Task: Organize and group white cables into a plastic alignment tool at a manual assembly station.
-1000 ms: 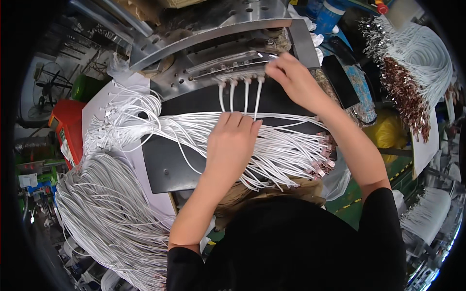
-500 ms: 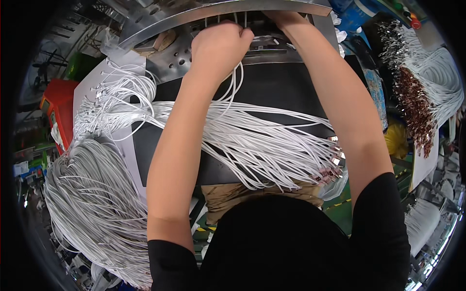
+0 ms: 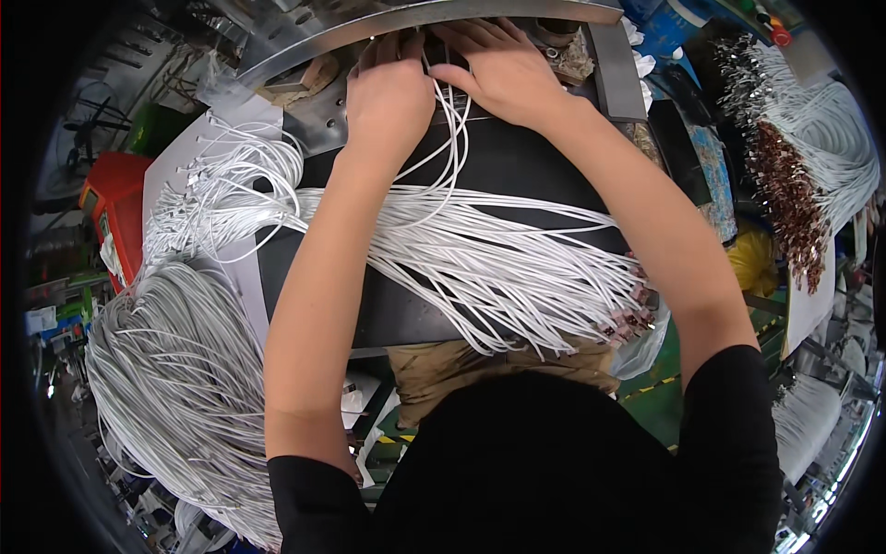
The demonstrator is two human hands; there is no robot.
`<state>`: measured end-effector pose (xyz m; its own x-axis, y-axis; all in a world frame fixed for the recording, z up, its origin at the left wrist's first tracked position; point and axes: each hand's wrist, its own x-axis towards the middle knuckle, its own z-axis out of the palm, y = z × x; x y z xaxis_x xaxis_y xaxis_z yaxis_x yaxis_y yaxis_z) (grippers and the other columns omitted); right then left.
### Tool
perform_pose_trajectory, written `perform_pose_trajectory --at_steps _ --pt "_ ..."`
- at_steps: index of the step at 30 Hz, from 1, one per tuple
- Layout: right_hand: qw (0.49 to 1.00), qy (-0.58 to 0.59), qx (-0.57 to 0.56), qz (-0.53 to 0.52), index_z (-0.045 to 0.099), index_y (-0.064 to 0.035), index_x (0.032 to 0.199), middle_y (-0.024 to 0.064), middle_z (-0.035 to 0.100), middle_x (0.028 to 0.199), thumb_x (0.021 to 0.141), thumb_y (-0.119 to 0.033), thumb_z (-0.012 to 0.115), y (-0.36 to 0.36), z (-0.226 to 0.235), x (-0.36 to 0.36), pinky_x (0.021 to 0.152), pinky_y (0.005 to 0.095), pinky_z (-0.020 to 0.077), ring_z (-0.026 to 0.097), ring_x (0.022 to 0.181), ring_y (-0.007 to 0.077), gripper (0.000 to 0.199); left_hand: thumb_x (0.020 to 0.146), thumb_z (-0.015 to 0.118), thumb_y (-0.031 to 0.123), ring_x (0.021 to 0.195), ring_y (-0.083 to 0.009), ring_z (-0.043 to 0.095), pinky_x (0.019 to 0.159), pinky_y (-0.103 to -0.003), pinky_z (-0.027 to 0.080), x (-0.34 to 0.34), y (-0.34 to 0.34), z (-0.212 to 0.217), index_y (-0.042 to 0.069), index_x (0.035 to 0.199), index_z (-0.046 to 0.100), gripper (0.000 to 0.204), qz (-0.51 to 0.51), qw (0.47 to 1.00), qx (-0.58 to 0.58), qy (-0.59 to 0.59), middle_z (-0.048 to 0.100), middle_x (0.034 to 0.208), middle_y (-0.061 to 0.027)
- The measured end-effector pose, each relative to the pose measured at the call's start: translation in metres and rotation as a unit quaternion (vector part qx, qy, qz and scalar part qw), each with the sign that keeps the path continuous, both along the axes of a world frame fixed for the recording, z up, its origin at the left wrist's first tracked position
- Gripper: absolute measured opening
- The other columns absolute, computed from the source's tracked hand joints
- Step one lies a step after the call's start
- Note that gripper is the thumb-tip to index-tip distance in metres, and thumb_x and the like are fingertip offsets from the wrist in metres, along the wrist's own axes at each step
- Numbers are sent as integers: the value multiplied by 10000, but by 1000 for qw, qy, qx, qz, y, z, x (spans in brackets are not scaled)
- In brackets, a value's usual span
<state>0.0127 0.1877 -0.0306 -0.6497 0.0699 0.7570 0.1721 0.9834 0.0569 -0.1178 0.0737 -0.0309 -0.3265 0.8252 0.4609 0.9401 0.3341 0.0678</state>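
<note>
Far left: thick coil of pale cable (image 3: pixel 171 360), well apart from both hands. Next in: main white bunch (image 3: pixel 489 249) across the black mat (image 3: pixel 503 162), looped and tangled at left end, long axis roughly left-right, fanning out and dipping rightward. Nearer the body than both hands, in neither grip.

Then left hand (image 3: pixel 389 97): at the curved metal bar (image 3: pixel 351 30), back of hand up, fingers in under the edge. Can't tell if clenched on anything, with tips hidden.

Between the hands: a few loose white strands (image 3: pixel 454 129). Looks like the relation that matters: upper ends in the gap between hands, pointing away from the body, roughly square to the bar, then curving back left to the main bunch. Slightly closer to left hand.

Then right hand (image 3: pixel 503 74): extended toward the same bar, fingers stretched out, thumb spread left, just beside the strands. Not clenched, nothing visibly grasped. Can't tell what's under the fingertips.

Right: coppery tips (image 3: pixel 632 319) of the main bunch, well apart from both hands.
</note>
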Motion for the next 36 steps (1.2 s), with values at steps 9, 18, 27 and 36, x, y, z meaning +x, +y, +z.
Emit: perform_pose_trajectory --at_steps 9,18,27,36 --pt "972 -119 -105 -174 646 -81 1234 135 648 1153 947 -296 581 -24 5 7 973 469 458 569 1137 324 364 932 497 218 1317 -321 466 1110 -613 289 4 12 -10 192 1420 476 490 84 996 -14 -5 482 1421 -124" --pt "987 -20 -148 -55 649 -71 1230 154 657 1025 929 -233 619 -18 6 20 858 364 507 631 976 326 343 931 570 195 1273 -367 499 1073 -484 382 -7 -31 -5 142 1334 572 407 -32 993 109 -41 502 1405 -176" --pt "828 230 -415 -298 529 -29 780 -8 459 681 1036 -133 468 -89 -68 337 568 254 354 428 629 91 284 1003 534 310 684 -263 636 658 -366 516 132 -314 -48 -48 876 638 394 -105 480 13 -871 675 803 -192" --pt "965 -194 -103 -141 711 -224 1180 67 609 1291 852 -261 652 -214 -197 397 1044 573 328 491 1240 349 335 1023 503 120 885 -181 647 789 -341 520 143 -329 -115 -23 1115 607 199 158 464 375 -786 678 1061 -124"
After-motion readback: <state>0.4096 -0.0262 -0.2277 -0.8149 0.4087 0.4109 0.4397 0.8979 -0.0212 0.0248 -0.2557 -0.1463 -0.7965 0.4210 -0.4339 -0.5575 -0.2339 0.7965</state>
